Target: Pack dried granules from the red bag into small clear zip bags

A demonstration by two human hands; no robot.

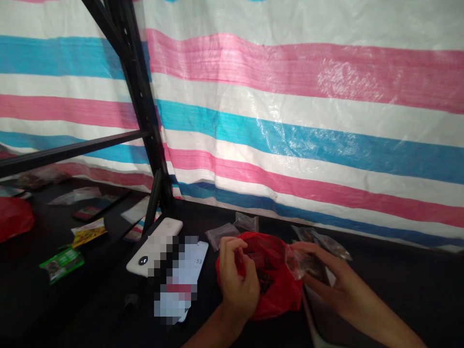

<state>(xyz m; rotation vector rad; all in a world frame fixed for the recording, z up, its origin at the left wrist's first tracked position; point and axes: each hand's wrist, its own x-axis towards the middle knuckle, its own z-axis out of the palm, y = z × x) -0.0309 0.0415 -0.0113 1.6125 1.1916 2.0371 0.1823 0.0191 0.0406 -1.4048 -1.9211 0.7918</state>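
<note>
A red plastic bag lies open on the black surface in front of me. My left hand reaches into its mouth, fingers curled around the rim and the dark contents inside. My right hand holds a small clear plastic packet with dark contents just right of the bag's opening. More small clear packets lie behind my right hand, and two others lie behind the bag.
A white phone and a second phone lie left of the bag. A black metal rack post stands at the left. Green and yellow sachets and another red bag lie far left. A striped tarp hangs behind.
</note>
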